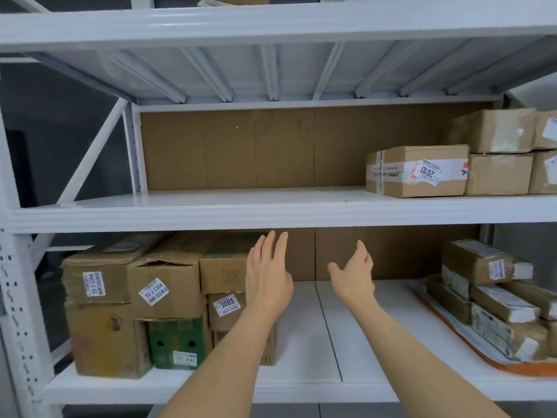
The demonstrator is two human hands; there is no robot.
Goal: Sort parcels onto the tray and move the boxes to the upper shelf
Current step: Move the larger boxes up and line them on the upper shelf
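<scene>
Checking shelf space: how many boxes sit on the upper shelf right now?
5 visible, all at the right end of the upper shelf: the 2010-labelled box in front, a two-high stack beside it, another stack cut by the frame edge. More may be hidden.

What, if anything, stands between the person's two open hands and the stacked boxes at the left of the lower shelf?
Nothing visible does. The left hand is raised just right of the stacked boxes, overlapping their right edge in this view. The right hand is farther right, over bare lower shelf.
</scene>
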